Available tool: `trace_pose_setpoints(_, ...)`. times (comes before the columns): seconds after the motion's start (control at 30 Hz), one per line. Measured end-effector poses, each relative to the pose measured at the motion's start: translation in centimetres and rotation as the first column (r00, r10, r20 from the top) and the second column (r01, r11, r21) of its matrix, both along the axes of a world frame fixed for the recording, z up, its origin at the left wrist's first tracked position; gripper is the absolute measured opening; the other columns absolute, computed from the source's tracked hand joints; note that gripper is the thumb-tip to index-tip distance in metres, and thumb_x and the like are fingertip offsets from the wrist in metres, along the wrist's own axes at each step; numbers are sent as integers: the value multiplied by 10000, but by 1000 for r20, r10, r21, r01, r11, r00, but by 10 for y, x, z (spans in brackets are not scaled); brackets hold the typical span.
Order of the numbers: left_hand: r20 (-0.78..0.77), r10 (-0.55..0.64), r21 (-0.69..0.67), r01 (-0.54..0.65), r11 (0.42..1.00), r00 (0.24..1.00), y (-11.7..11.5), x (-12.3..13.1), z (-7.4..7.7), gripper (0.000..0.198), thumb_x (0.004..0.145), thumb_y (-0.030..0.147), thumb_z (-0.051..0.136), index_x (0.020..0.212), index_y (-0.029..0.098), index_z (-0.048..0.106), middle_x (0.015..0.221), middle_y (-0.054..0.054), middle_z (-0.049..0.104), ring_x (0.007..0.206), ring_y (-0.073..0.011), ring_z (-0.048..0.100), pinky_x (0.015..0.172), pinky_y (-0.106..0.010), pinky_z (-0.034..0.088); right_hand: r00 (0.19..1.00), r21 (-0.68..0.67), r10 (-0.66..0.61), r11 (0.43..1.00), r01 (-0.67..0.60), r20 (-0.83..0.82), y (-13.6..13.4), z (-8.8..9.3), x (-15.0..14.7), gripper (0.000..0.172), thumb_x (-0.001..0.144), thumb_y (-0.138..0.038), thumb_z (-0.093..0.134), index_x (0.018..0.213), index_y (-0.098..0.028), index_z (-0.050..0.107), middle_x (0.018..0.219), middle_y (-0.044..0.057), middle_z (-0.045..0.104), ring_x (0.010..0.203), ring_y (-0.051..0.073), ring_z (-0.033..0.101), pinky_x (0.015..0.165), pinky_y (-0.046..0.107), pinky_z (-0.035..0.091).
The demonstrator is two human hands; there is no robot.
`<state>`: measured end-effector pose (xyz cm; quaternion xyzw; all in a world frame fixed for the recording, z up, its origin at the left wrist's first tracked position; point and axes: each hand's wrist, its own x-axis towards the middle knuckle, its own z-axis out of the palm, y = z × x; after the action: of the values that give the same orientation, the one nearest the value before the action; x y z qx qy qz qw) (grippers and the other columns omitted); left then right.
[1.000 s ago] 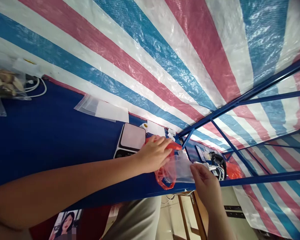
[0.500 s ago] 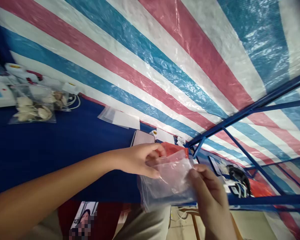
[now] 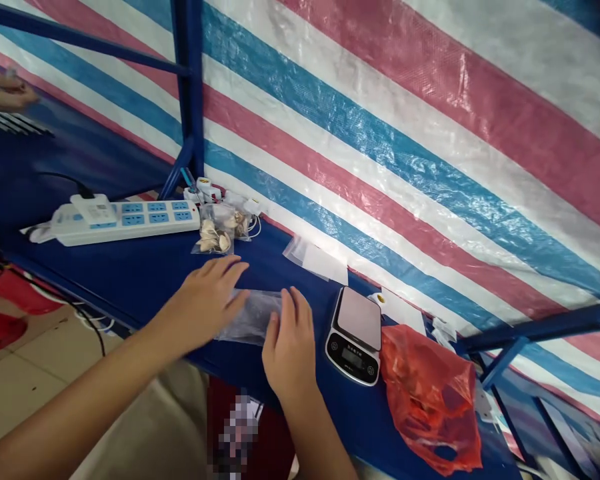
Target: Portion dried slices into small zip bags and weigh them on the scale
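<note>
A clear plastic bag [image 3: 254, 317] lies flat on the blue tabletop [image 3: 150, 280]. At its left end is my left hand [image 3: 203, 303], open, with fingers stretched out and partly covering the edge. My right hand [image 3: 291, 340] is open at the bag's right end, fingers extended and thumb beside the edge. Whether either hand presses on the plastic, I cannot tell. Right of my right hand stands a kitchen scale [image 3: 355, 337] with a bare weighing plate. Beyond it a red plastic bag [image 3: 427, 393] lies crumpled, its contents unclear.
Small clear bags of pale, dried-looking pieces [image 3: 214, 235] sit at the back, beside a white power strip [image 3: 130, 220]. Clear sleeves and white paper [image 3: 317, 260] lie along the striped sheet [image 3: 330, 173]. Another person's hand [image 3: 7, 90] shows at far left.
My view has swung left. The clear bag, held up between both hands before, now lies on the table, and my fingers have spread out at its two ends.
</note>
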<state>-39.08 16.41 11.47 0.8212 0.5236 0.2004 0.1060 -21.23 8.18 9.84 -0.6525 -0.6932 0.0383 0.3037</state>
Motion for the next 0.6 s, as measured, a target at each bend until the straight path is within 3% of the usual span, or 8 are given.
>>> trace_pose_setpoints(0.13, -100, -68, 57, 74, 996, 993, -30, 4, -39, 589, 1030, 398, 233, 1488, 206, 551, 1602, -102, 476, 1512, -334, 411, 1219, -644, 317, 946, -208, 300, 940, -271, 123, 11, -12, -17, 591, 1057, -259, 330, 1604, -35, 355, 1686, 178, 317, 1601, 314, 178, 1297, 570, 225)
trace_pose_setpoints(0.27, -115, -13, 84, 23, 996, 993, -34, -1, -72, 609, 1040, 471, 254, 1558, 224, 457, 1648, -72, 386, 1550, -332, 343, 1252, -656, 262, 939, -360, 319, 897, -256, 128, 20, -15, -12, 684, 1077, -461, 321, 1643, -79, 283, 1719, 160, 182, 1604, 319, 110, 1301, 596, 121)
trace_pose_setpoints(0.43, -109, -24, 126, 38, 991, 994, -33, -6, -77, 610, 1043, 477, 253, 1576, 231, 422, 1660, -55, 354, 1564, -321, 311, 1273, -633, 231, 968, -443, 205, 888, -121, 145, 24, -5, 15, 842, 1036, -649, 341, 1653, -84, 250, 1719, 189, 76, 1599, 358, 34, 1274, 657, 93)
trace_pose_setpoints(0.53, -119, -25, 125, 40, 991, 993, -34, -5, -77, 622, 1042, 494, 256, 1578, 223, 417, 1659, -60, 350, 1566, -326, 303, 1268, -637, 236, 981, -433, 146, 898, -78, 128, 23, 0, 14, 804, 1061, -603, 290, 1659, -69, 217, 1717, 191, 68, 1596, 356, 18, 1266, 673, 119)
trace_pose_setpoints(0.6, -134, -36, 126, 53, 991, 990, -34, -6, -78, 623, 1040, 489, 253, 1582, 223, 409, 1664, -60, 335, 1569, -328, 296, 1264, -641, 238, 974, -373, 193, 918, -136, 118, 22, 0, 3, 750, 1079, -557, 270, 1661, -88, 220, 1723, 160, 72, 1601, 338, 12, 1274, 661, 115)
